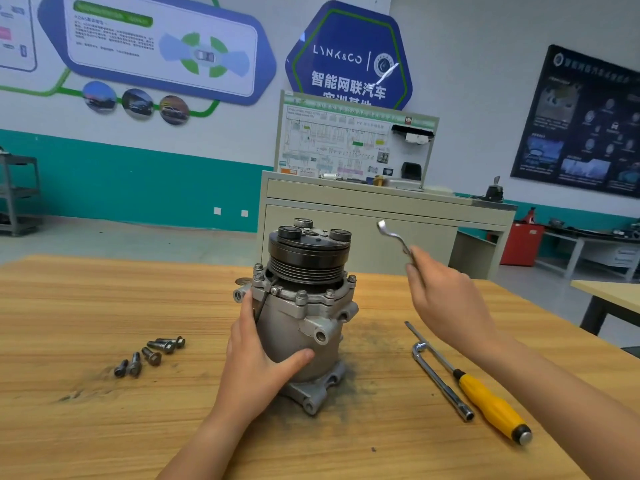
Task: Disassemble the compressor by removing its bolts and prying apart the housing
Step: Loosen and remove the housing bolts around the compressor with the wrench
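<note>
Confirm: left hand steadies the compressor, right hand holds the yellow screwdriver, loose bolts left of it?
No. Head view: the right hand holds a silver wrench; the yellow screwdriver lies on the table. The left hand steadies the compressor, loose bolts left of it: correct.

Wooden table (104, 299) sits under your grip, with dark grit (374, 341) smudged just right of it. Beyond your grip you have a beige cabinet (329, 194) carrying a wiring-diagram board (339, 147). Above that is a blue hexagonal sign (349, 57) (reads LYNK&CO). Far right of your grip: dark poster (581, 126), red cabinet (521, 244). Far left: grey shelf rack (19, 195).
</note>
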`<state>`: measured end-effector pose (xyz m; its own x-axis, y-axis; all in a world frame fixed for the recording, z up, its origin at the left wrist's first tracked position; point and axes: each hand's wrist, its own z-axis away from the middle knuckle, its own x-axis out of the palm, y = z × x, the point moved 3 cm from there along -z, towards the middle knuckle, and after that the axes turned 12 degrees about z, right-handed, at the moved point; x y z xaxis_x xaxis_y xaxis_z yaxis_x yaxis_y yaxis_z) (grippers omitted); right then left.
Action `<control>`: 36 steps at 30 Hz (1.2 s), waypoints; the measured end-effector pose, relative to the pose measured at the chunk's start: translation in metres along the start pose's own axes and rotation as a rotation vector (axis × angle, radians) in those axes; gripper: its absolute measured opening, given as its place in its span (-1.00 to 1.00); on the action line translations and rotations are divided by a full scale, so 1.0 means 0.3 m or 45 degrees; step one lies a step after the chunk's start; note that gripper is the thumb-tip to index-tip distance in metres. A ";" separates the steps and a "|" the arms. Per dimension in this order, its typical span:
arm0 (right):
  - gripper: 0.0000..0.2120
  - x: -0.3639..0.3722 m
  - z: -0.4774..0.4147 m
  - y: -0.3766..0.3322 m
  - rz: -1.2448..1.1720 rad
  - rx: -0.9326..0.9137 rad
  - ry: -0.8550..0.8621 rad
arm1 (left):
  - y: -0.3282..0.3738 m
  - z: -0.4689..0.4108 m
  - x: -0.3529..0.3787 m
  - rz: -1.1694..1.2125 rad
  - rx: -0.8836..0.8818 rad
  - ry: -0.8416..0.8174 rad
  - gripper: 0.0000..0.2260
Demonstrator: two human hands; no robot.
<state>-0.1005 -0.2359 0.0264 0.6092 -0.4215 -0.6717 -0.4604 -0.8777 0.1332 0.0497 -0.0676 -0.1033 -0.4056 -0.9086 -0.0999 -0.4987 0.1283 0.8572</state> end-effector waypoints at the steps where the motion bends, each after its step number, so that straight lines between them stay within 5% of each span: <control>1: -0.77 0.004 0.006 0.008 0.078 0.015 -0.116 | 0.000 -0.001 0.000 0.005 -0.001 0.000 0.10; 9: -0.73 0.012 -0.017 -0.072 0.483 -0.152 -0.547 | 0.000 -0.001 -0.001 0.019 -0.011 0.000 0.09; 17: -0.76 -0.026 -0.072 -0.177 0.847 -0.537 -0.734 | 0.003 -0.002 -0.001 0.037 0.005 -0.009 0.10; 36: -0.71 0.006 -0.085 -0.097 1.030 -0.804 -0.710 | -0.003 -0.005 0.001 0.026 -0.001 -0.001 0.10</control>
<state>-0.0694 -0.2170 0.0399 -0.1549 -0.8889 -0.4311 -0.0860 -0.4226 0.9022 0.0513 -0.0685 -0.1034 -0.4163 -0.9054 -0.0829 -0.4896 0.1464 0.8596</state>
